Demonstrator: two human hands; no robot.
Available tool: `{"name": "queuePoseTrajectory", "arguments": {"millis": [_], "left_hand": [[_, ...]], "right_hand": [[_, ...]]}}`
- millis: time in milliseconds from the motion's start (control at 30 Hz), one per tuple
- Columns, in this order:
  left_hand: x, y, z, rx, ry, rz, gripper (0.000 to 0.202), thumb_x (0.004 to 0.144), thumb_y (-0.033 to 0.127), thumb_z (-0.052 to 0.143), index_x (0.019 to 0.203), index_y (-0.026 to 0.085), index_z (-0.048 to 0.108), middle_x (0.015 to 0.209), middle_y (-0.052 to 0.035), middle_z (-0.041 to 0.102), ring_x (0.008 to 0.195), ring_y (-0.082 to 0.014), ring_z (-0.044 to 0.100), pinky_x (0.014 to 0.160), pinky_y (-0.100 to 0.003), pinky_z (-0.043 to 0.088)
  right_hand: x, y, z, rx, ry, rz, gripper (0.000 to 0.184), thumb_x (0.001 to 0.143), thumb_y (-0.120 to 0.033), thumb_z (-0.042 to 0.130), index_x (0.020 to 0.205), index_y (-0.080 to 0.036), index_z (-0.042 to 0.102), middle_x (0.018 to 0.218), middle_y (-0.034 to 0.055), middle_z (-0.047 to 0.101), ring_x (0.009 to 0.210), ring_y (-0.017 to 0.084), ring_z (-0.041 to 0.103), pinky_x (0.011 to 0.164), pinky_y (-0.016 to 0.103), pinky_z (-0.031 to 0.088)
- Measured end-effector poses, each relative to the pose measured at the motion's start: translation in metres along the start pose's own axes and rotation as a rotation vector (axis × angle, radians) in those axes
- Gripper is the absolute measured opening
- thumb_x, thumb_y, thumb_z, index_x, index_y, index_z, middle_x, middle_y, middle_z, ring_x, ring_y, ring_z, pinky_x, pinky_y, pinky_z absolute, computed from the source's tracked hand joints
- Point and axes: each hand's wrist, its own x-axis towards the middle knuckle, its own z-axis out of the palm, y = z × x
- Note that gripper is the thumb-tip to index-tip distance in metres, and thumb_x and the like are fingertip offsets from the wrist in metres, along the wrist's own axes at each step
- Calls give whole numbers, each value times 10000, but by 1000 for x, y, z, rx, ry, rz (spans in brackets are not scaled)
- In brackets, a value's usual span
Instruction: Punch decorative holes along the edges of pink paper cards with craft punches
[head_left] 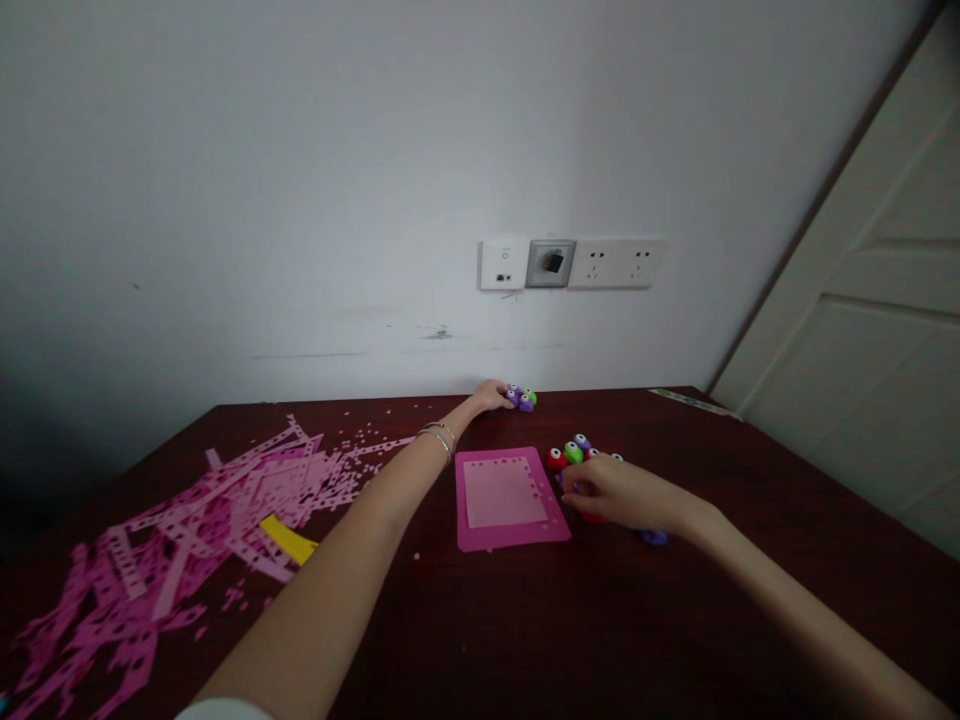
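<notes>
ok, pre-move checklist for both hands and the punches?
1. left hand reaches the far punches by the wall: ok, touching.
2. Its grip closed on them: cannot tell.
3. right hand on the punch cluster: ok, resting over it.
4. pink sheet flat between the arms: ok.
5. scrap pile and yellow strip lie left of the left arm: ok.
</notes>
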Motion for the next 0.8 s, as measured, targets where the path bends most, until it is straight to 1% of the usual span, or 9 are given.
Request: {"name": "queuePoseTrajectory", "arguments": {"millis": [100, 233, 333, 433, 533, 633, 800], "left_hand": [[4, -1, 2, 35, 62, -28, 191, 490, 131, 693, 679, 134, 666, 660, 4, 620, 758, -176, 546, 708, -279, 383], [3, -4, 2, 54, 105, -45, 175, 504, 131, 697, 677, 128, 669, 644, 7, 615, 709, -162, 542, 681, -273, 381], [-2, -4, 2, 47, 125, -46, 177, 513, 156, 718, 681, 128, 671, 626, 6, 611, 648, -146, 527, 634, -266, 374], [-11, 2, -2, 22, 155, -44, 204, 541, 198, 724, 722, 121, 673, 616, 2, 606, 598, -131, 509, 590, -261, 367], [-24, 13, -11, -1, 213, -38, 244, 569, 217, 716, 782, 108, 667, 637, -4, 609, 599, -119, 509, 588, -254, 367], [-41, 27, -27, -10, 262, -17, 236, 597, 248, 703, 779, 102, 664, 659, -10, 613, 607, -109, 512, 596, -246, 368], [-82, 48, -53, 22, 318, 37, 281, 596, 285, 706, 806, 104, 662, 687, -17, 621, 619, -112, 518, 602, -243, 366]], "right_hand": [[0, 0, 0, -3, -4, 5, 251, 849, -311, 438, 711, -179, 600, 582, -5, 559, 508, 99, 455, 477, 242, 259], [0, 0, 0, 1, 15, 16, 238, 840, -311, 453, 696, -183, 593, 586, -4, 558, 519, 104, 463, 478, 245, 261], [-1, -1, -2, 3, 32, 13, 235, 834, -311, 463, 678, -190, 591, 586, 2, 552, 515, 111, 459, 479, 254, 267], [-1, -2, -3, -3, 59, 10, 230, 826, -313, 475, 675, -198, 604, 604, 16, 560, 535, 127, 475, 487, 265, 279], [-2, -1, -4, 7, 59, 11, 233, 824, -312, 480, 670, -198, 611, 598, 20, 565, 536, 132, 483, 488, 266, 291], [-2, 1, -4, 14, 66, 15, 246, 831, -316, 469, 663, -195, 603, 575, 11, 556, 505, 124, 471, 481, 259, 296], [-3, 1, -7, 13, 99, -3, 255, 842, -319, 451, 681, -193, 605, 589, 12, 565, 505, 122, 475, 486, 251, 302]]}}
